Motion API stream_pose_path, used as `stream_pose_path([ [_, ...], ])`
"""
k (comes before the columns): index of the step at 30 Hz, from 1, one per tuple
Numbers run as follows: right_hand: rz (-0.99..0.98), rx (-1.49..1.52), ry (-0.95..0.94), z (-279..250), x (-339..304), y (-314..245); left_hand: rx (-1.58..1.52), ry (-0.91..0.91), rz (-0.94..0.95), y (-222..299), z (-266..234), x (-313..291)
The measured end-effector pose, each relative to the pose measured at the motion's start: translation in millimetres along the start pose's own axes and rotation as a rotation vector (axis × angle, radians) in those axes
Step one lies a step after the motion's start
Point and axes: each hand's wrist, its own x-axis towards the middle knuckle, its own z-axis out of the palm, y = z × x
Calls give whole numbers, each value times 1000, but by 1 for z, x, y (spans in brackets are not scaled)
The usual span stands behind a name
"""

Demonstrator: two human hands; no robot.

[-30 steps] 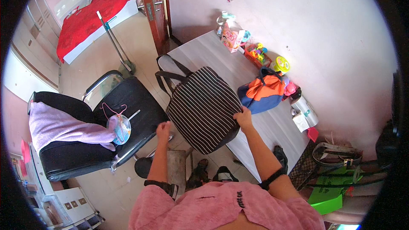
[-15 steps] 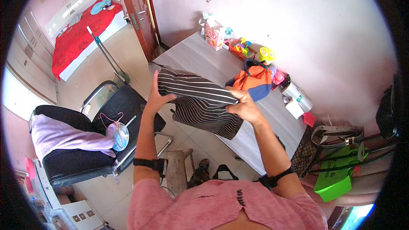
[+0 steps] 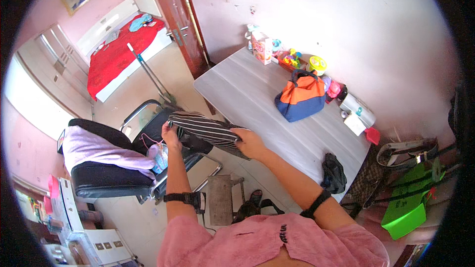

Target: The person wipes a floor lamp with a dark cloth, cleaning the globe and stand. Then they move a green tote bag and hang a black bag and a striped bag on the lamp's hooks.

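A black cloth with thin white stripes (image 3: 210, 129) hangs folded in the air in front of me, over the gap between the chair and the table. My left hand (image 3: 171, 136) pinches its left end near the chair. At the other end, my right hand (image 3: 250, 143) grips it with the thumb on top, beside the table's left edge. The cloth is bunched and sags between my hands; its exact kind cannot be made out.
On the grey table (image 3: 237, 84) stand an orange-and-blue bag (image 3: 302, 98), a carton (image 3: 261, 48) and a black pouch (image 3: 334, 174). A black chair (image 3: 111, 184) with a lilac towel (image 3: 104, 149) is at left. A wooden stool (image 3: 219, 200) stands below.
Both hands have carried the striped cloth left, toward the chair. It now looks narrower and more folded. My left fingers have closed at its end. The view has shifted, showing the black pouch.
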Motion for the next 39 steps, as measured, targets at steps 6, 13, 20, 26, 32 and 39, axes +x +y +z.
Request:
stream_pose_path([
  [6, 170, 400, 117, -72, -29, 3, 353, -492, 259, 61, 22, -54],
  [13, 227, 431, 364, -178, -80, 15, 775, -772, 407, 166, 106, -149],
  [20, 220, -455, 836, -225, -129, -16, 179, -1065, 254, 214, 200, -243],
  [26, -266, -445, 758, -201, -216, -100, -121, -793, 313, 256, 266, -303],
  [32, -55, -506, 848, -192, -308, -108, -462, -719, 332, 272, 316, -389],
  [39, 347, -641, 998, -193, -377, -63, -772, -848, -7, 263, 368, -480],
])
